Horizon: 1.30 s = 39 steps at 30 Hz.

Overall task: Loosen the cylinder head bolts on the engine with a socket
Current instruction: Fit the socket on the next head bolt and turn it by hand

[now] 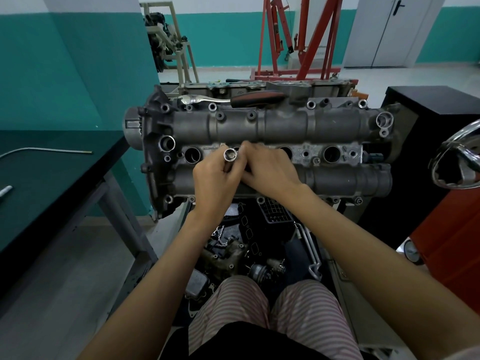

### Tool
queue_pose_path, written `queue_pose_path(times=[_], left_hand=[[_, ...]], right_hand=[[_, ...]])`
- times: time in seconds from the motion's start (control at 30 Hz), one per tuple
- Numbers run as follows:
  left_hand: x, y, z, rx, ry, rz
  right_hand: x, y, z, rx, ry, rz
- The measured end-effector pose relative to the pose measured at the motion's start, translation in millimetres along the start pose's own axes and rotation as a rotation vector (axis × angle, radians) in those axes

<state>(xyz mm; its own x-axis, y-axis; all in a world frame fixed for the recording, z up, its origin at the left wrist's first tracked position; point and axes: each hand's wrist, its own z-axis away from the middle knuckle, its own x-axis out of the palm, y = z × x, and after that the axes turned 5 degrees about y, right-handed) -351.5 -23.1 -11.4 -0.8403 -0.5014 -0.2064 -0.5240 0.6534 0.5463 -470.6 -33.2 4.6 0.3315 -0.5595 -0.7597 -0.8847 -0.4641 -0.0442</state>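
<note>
A grey engine cylinder head lies across the middle of the view, with a row of round plug wells between its two cam housings. My left hand grips a chrome socket upright, its open end facing me, over the second well from the left. Beside it, my right hand lies over the middle of the head with its fingertips touching the left hand near the socket; what it holds, if anything, is hidden. A ratchet with a chrome head and black-red handle lies on the head's far edge.
A dark green workbench stands at left with a thin metal rod on it. A chrome handwheel and a black and red cabinet are at right. Loose engine parts lie below the head. A red engine hoist stands behind.
</note>
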Motion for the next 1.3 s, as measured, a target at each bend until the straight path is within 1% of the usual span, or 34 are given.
queue_pose_path(times=[0.1,0.2,0.33,0.43,0.5,0.6,0.7,0.87,0.97,1.07,1.17,1.3], left_hand=[[-1.2,0.3,-0.3,0.023,-0.017,0.0],[-2.2,-0.5,1.2,0.015,-0.053,0.01],[-0.9,-1.3,0.3,-0.004,-0.007,-0.007],[-0.1,-1.3,-0.4,0.015,0.0,0.01],[-1.0,-2.0,0.2,0.024,-0.016,0.015],[-2.0,-1.5,1.7,-0.016,-0.055,0.022],[-2.3,-1.1,1.4,-0.018,-0.029,0.014],[-1.3,-1.4,-0.1,-0.01,-0.002,0.036],[-1.4,-1.8,1.1,0.024,-0.018,0.016],[-1.5,-2.8,2.4,-0.001,-0.024,0.052],[-1.3,-3.1,1.7,0.007,-0.013,0.02],[0.5,-4.9,0.6,-0.006,0.004,0.028]], right_hand=[[-1.1,1.4,-0.6,0.004,-0.013,-0.011],[3.6,2.8,-1.6,-0.006,-0.04,0.036],[-0.4,-0.2,-0.7,0.008,0.007,-0.022],[-3.2,-0.8,0.0,0.002,0.008,-0.036],[-1.9,0.5,-0.6,0.008,-0.018,-0.005],[2.8,3.1,-1.1,0.003,-0.047,0.031],[0.4,0.3,-1.3,0.011,-0.017,-0.034],[-2.3,-0.6,0.0,0.004,0.0,0.003],[0.5,1.9,-0.9,-0.011,-0.044,0.06],[1.4,1.2,-1.0,-0.032,-0.041,0.024],[-0.9,-0.5,-0.3,0.008,-0.012,-0.03],[0.0,0.8,-0.6,0.018,-0.006,0.022]])
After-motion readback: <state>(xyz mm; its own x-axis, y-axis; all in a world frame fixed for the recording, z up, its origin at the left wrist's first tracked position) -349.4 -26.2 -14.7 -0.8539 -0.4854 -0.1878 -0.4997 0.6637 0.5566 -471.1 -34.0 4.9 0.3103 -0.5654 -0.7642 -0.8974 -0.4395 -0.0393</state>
